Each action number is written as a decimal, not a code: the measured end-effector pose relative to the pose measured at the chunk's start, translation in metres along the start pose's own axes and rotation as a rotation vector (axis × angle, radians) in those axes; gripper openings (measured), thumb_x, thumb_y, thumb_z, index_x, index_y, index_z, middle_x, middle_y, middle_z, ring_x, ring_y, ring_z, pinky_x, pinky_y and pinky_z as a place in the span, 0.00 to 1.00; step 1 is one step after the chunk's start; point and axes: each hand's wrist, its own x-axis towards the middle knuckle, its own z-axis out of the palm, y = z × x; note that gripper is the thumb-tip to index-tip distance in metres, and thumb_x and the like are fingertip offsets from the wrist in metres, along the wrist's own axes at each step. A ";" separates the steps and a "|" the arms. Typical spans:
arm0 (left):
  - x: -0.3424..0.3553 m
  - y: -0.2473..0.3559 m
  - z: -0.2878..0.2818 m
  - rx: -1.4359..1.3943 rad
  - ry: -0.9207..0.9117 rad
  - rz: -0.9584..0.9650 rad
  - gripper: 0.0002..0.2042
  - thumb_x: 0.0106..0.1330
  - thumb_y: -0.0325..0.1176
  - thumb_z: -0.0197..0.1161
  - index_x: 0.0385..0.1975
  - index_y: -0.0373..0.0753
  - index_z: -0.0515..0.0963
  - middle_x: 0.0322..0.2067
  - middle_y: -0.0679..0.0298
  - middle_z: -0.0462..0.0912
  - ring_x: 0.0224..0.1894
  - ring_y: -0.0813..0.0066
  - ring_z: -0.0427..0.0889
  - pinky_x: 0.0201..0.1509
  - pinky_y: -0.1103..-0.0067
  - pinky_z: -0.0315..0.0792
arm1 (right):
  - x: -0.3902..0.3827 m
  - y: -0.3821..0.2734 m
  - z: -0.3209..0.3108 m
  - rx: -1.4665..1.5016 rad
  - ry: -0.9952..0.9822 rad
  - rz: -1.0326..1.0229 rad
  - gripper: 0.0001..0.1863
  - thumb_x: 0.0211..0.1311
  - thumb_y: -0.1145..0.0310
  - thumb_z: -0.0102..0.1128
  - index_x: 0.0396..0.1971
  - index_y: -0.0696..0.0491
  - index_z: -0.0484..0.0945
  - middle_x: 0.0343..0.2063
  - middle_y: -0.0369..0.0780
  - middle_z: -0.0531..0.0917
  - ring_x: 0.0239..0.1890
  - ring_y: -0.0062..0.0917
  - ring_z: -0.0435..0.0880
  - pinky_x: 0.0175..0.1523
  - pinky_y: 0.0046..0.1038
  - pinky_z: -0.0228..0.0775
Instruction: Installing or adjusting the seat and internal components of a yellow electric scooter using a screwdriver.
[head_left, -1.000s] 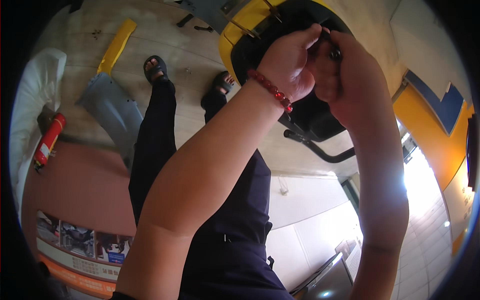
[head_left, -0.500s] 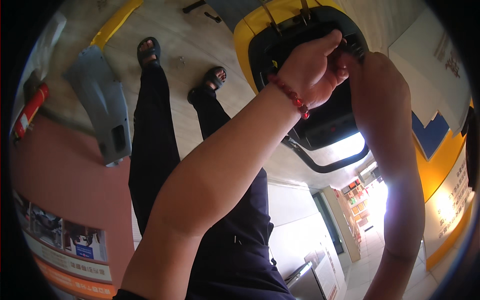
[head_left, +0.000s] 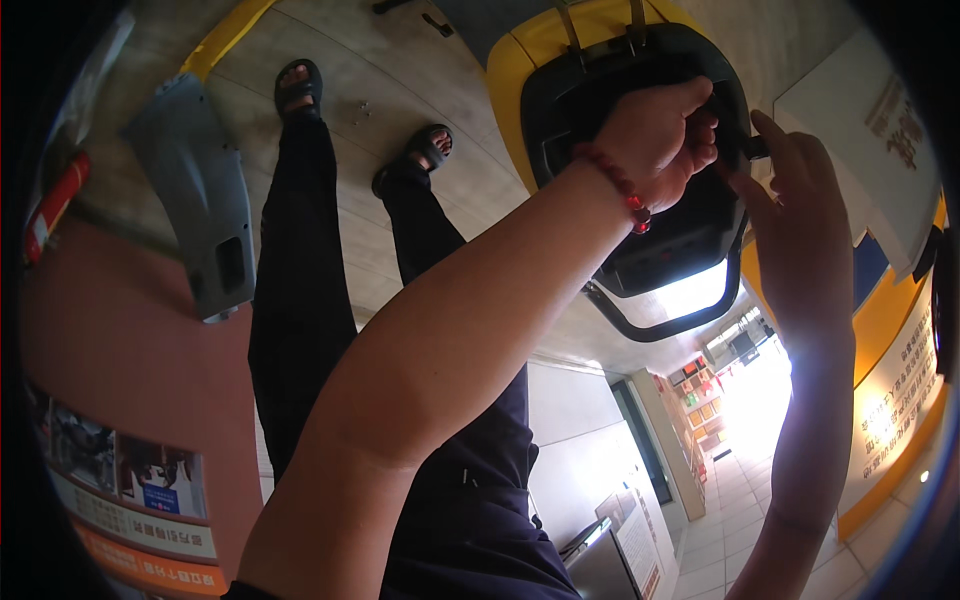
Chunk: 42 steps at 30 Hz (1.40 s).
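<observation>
My left hand, with a red bead bracelet at its wrist, is over the black shell. Its fingers curl toward the palm while the thumb stands apart; whatever they may hold is hidden. Beside it on the right, my right hand has a small dark cylindrical piece between its thumb and fingers; its exact kind is unclear. Behind both hands is the black moulded shell with a yellow rim. A black loop-shaped bar curves along its lower side.
A grey moulded panel and a yellow strip lie at the left, near a red object. My sandalled feet are on the floor. A pale board is at the right, and a white cabinet is below the shell.
My hands have moved apart: the right one has gone right and down from the left, with the small dark piece. The whole view has shifted slightly.
</observation>
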 end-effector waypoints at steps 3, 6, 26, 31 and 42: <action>-0.002 -0.001 0.006 -0.003 0.062 -0.006 0.05 0.63 0.32 0.56 0.28 0.38 0.73 0.23 0.67 0.73 0.24 0.78 0.71 0.30 0.80 0.67 | 0.002 0.008 0.008 -0.204 0.068 -0.214 0.13 0.56 0.65 0.56 0.40 0.55 0.75 0.23 0.43 0.75 0.26 0.38 0.77 0.35 0.32 0.69; -0.001 0.001 0.004 0.022 0.065 -0.023 0.05 0.58 0.33 0.59 0.24 0.39 0.74 0.22 0.68 0.70 0.25 0.79 0.68 0.31 0.79 0.65 | 0.005 0.008 0.018 -0.105 -0.034 -0.070 0.11 0.59 0.63 0.54 0.35 0.56 0.76 0.21 0.41 0.76 0.23 0.31 0.76 0.31 0.28 0.69; 0.005 0.003 0.003 0.168 0.029 -0.076 0.10 0.61 0.40 0.60 0.28 0.41 0.72 0.27 0.68 0.71 0.28 0.77 0.67 0.32 0.78 0.66 | 0.007 0.002 0.025 1.976 -0.377 1.028 0.17 0.64 0.61 0.43 0.27 0.59 0.75 0.11 0.34 0.67 0.11 0.18 0.61 0.20 0.21 0.50; 0.003 0.002 0.006 0.137 0.034 -0.009 0.09 0.60 0.38 0.61 0.28 0.40 0.72 0.29 0.68 0.71 0.28 0.77 0.66 0.29 0.80 0.64 | 0.002 -0.012 0.020 0.862 -0.154 0.547 0.14 0.62 0.62 0.47 0.35 0.58 0.73 0.19 0.40 0.73 0.19 0.27 0.72 0.26 0.27 0.62; 0.004 0.005 -0.004 -0.033 -0.071 -0.020 0.07 0.62 0.36 0.57 0.29 0.40 0.72 0.24 0.67 0.71 0.22 0.78 0.65 0.27 0.80 0.62 | 0.014 -0.013 0.007 0.298 -0.293 0.489 0.09 0.59 0.67 0.52 0.33 0.57 0.76 0.22 0.42 0.77 0.26 0.32 0.78 0.32 0.30 0.68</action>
